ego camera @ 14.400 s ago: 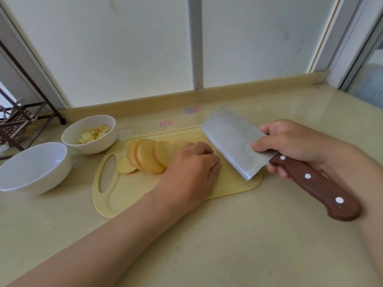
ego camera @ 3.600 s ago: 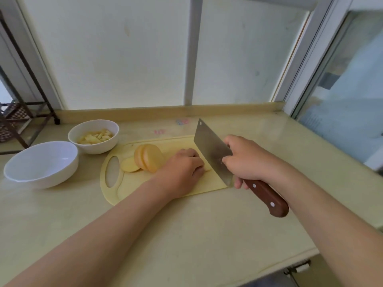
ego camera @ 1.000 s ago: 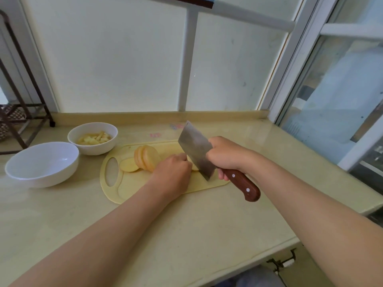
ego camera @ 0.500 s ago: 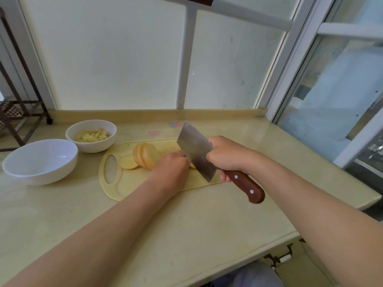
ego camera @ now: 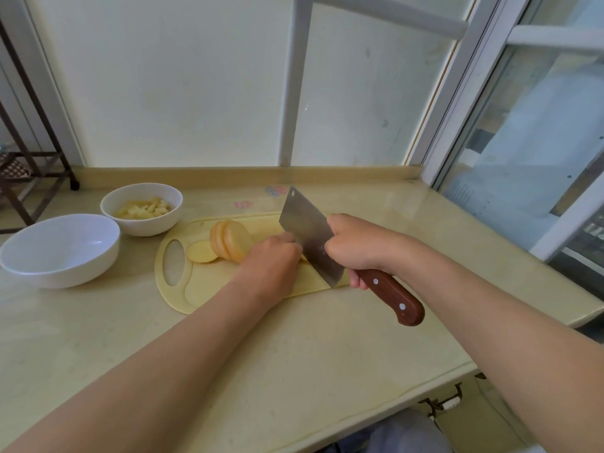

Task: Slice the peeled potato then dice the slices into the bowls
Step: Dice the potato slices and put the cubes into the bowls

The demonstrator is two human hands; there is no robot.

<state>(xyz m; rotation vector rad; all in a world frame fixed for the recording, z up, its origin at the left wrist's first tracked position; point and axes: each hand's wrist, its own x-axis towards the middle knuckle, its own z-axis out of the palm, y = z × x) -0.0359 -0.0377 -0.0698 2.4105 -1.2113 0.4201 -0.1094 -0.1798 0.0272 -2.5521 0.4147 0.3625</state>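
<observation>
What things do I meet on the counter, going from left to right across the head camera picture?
Empty large white bowl → small white bowl with potato dice → cutting board's handle hole → potato slices → left hand → cleaver → right hand.

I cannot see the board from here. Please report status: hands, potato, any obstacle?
Right hand grips cleaver, blade down on cutting board. Left hand covers the piece being cut. Potato slices wait beside it. Nothing blocking.
</observation>
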